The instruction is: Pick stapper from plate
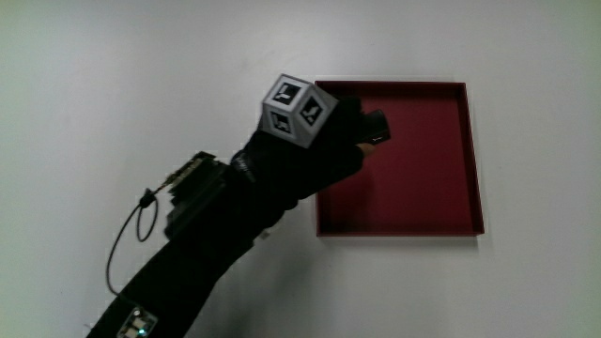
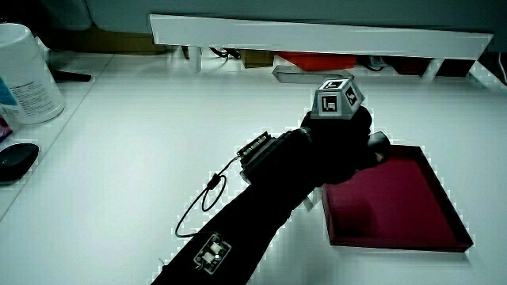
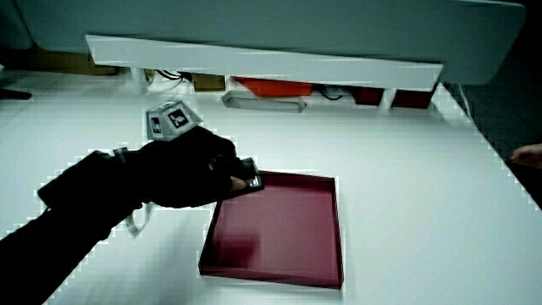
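A dark red square tray (image 1: 423, 183) lies on the white table; it also shows in both side views as the tray (image 2: 400, 206) and the tray (image 3: 284, 233). The gloved hand (image 1: 355, 133) with its patterned cube (image 1: 299, 110) reaches over the tray's corner farthest from the person. Its fingers are curled around a small black stapler (image 1: 377, 127), whose end sticks out past the fingertips. In both side views the stapler (image 2: 377, 146) (image 3: 250, 181) sits over the tray's edge. Whether it touches the tray cannot be told.
A low white partition (image 2: 317, 36) runs along the table's end farthest from the person. A white canister (image 2: 28, 71) and a dark oval object (image 2: 16, 158) stand on a side surface. A thin cable loop (image 1: 127, 239) hangs from the forearm.
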Motion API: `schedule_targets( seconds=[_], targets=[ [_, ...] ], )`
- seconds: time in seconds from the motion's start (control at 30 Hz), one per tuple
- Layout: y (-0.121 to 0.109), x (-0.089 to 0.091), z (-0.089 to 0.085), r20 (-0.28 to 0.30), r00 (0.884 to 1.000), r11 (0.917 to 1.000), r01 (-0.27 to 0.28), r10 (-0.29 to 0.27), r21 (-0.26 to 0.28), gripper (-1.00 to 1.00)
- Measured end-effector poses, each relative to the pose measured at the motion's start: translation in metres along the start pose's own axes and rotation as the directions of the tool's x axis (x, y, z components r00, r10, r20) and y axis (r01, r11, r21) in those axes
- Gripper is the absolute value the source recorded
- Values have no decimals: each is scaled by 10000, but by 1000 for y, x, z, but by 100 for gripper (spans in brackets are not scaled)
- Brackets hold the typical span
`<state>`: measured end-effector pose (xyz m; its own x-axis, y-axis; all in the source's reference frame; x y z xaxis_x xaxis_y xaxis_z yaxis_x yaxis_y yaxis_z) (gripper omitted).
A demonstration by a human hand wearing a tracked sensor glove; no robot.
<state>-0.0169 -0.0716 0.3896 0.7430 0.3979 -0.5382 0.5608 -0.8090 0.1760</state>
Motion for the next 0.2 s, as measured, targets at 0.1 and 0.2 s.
schedule_targets(
  seconds=[0.1,0.2],
  targets=[
    [-11,-9,10,-223,9997,9995,69,-62,317,100],
    [-22,-16,24,-836,9962,9974,291,-236,653,100]
  ],
)
